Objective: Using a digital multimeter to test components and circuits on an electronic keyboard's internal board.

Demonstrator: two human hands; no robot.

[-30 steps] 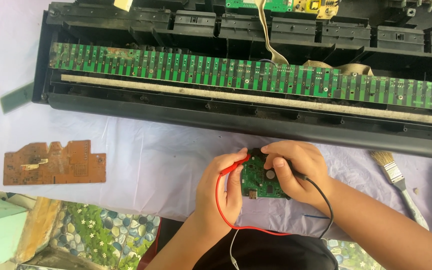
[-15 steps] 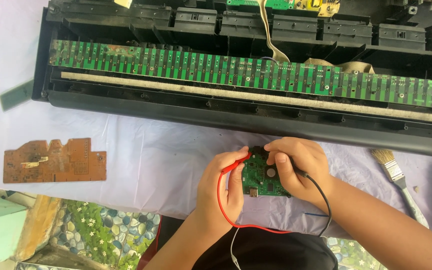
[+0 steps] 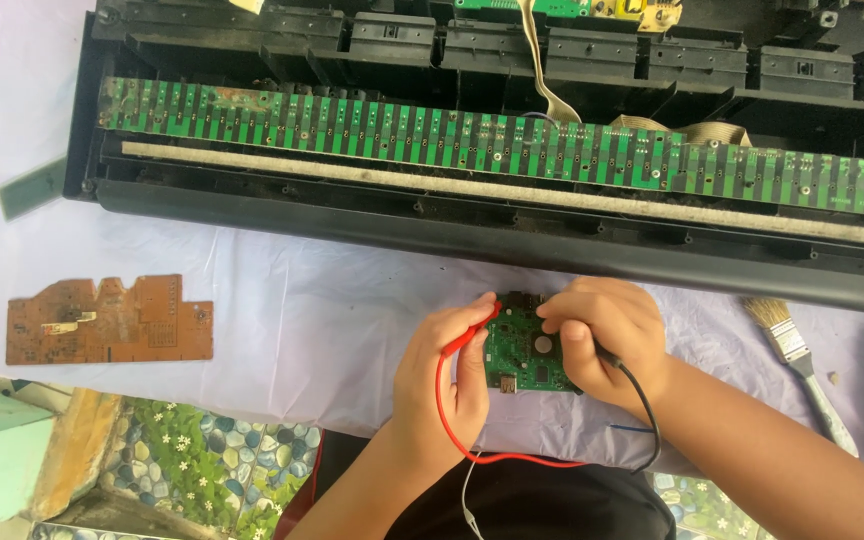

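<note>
Low in the middle of the frame, both hands work over a small green circuit board [image 3: 530, 352] lying on the white-covered counter [image 3: 292, 320]. The left hand [image 3: 444, 372] has its grip closed on a red probe [image 3: 469, 335], its tip pressed to the board's left edge, and the red wire [image 3: 497, 458] loops down below the wrist. The right hand [image 3: 604, 330] curls tight over the board's upper right, its grip shut on a black probe, mostly hidden under the fingers; the black wire [image 3: 642, 400] trails off toward the lower right. Across the top of the frame stretches an opened black keyboard case [image 3: 472, 215] with a long green circuit strip [image 3: 472, 140]. At the left lies an orange-brown circuit board [image 3: 107, 322]. At the right edge, a paintbrush [image 3: 797, 355] rests on the counter.
</note>
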